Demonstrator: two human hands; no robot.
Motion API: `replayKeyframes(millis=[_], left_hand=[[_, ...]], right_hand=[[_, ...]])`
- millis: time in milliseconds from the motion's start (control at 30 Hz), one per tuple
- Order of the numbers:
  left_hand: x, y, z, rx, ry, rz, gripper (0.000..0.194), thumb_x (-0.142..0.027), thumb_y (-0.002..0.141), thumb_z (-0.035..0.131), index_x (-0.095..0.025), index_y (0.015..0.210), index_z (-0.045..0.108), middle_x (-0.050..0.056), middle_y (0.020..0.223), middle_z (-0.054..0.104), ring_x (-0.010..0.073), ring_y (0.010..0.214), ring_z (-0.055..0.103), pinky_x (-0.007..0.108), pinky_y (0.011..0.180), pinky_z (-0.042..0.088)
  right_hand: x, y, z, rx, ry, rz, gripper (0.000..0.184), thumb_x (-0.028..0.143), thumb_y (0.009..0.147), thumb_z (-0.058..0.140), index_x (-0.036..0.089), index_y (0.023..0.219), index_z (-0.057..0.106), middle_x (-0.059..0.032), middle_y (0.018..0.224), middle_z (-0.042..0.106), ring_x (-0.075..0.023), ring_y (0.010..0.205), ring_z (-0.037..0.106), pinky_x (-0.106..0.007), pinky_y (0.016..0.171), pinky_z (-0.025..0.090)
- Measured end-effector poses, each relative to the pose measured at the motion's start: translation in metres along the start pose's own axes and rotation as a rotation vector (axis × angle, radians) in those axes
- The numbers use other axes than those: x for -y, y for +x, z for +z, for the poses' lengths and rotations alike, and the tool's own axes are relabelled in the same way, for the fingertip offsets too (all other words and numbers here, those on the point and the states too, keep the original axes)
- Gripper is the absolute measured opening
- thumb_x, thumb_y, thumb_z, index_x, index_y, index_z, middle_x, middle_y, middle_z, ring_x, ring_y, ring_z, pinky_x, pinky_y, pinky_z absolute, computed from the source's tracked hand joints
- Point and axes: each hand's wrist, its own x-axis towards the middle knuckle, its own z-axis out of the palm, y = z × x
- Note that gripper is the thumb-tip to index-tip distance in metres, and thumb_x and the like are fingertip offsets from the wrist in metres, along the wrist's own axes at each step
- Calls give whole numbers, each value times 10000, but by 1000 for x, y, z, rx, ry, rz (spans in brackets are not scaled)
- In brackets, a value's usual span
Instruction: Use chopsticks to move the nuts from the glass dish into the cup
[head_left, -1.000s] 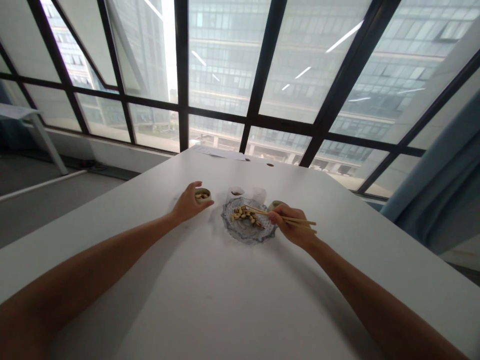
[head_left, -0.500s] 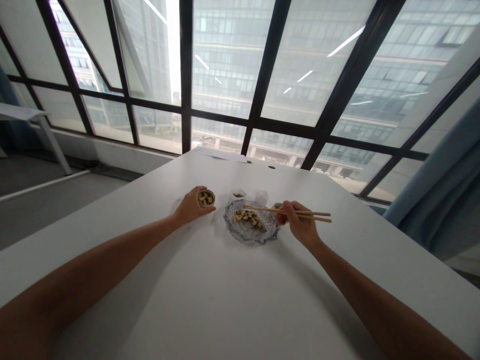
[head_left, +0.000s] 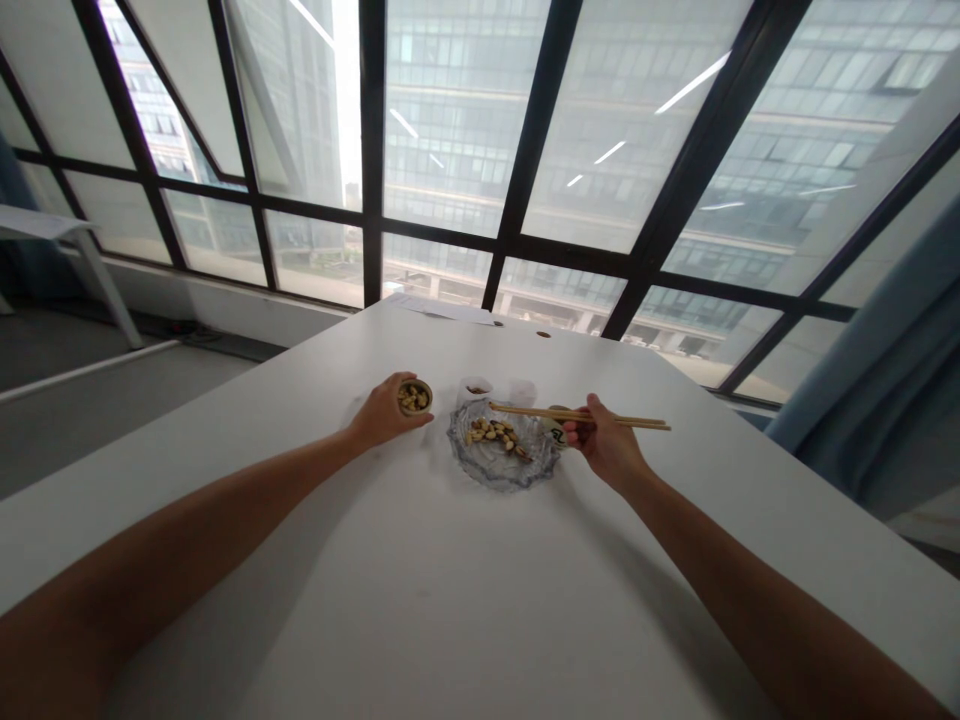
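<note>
My left hand (head_left: 381,412) is wrapped round a small round cup (head_left: 430,401) of pistachio-like nuts, its mouth tilted towards me. In my right hand (head_left: 606,440) is a pair of wooden chopsticks (head_left: 637,421), pointing left with their tips over the far side of a glass dish (head_left: 501,478). Several nuts (head_left: 495,433) lie in that dish. A small dark speck shows at the tips; I cannot tell what it is. Just behind my right fingertips stands another small cup with dark markings (head_left: 556,430), partly hidden by the fingers and chopsticks.
Two small clear cups stand behind the dish, the left clear cup (head_left: 475,386) holding something dark red, the right clear cup (head_left: 523,392) beside it. Paper (head_left: 435,309) lies at the far edge of the white table (head_left: 420,600), before the windows. A blue curtain (head_left: 877,390) hangs at right.
My right hand has shifted slightly right, and the chopsticks now lie closer together and flatter. More of the marked cup shows. My left hand with its cup has barely moved.
</note>
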Motion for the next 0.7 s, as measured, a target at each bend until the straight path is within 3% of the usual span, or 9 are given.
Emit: replayKeyframes(millis=[133, 267, 367, 533, 633, 700], left_hand=[[-5, -1, -2, 4, -10, -36, 645, -508, 671, 820, -202, 1181, 570, 104, 1143, 719, 270, 1009, 706, 426, 931, 570], [-8, 0, -2, 21, -17, -43, 639, -507, 663, 821, -199, 1168, 579, 107, 1143, 721, 277, 1007, 710, 430, 923, 575], [-7, 0, -1, 23, -26, -41, 638, -504, 661, 819, -192, 1163, 580, 116, 1143, 717, 284, 1022, 709, 437, 935, 570], [-5, 1, -1, 39, -66, -22, 659, -514, 664, 818, -177, 1176, 576, 128, 1136, 719, 285, 1015, 711, 441, 935, 571], [-4, 2, 0, 33, -60, -20, 641, -498, 659, 823, -184, 1166, 585, 115, 1121, 726, 281, 1002, 716, 435, 931, 574], [-4, 2, 1, 28, -52, -30, 637, -504, 656, 822, -188, 1159, 593, 108, 1110, 728, 282, 994, 719, 428, 921, 578]], right_hand=[[9, -7, 5, -37, -107, -163, 554, 751, 725, 725, 219, 700, 578, -52, 542, 664, -177, 399, 573, -312, 388, 488], [26, -25, 38, -33, -217, -376, 515, 717, 841, 642, 217, 724, 607, -53, 580, 675, -173, 447, 585, -310, 451, 498], [32, -31, 77, 121, -265, -407, 521, 720, 859, 618, 220, 716, 608, -48, 595, 687, -154, 463, 592, -282, 454, 489], [18, -19, 133, 308, -320, -384, 567, 771, 826, 601, 218, 702, 597, -23, 598, 674, -138, 464, 595, -253, 439, 473], [16, -11, 142, 351, -330, -356, 554, 753, 814, 638, 211, 701, 614, -25, 621, 685, -136, 501, 616, -242, 471, 484], [22, -8, 133, 313, -325, -376, 554, 747, 841, 612, 209, 710, 622, -28, 632, 690, -134, 521, 617, -235, 485, 482]])
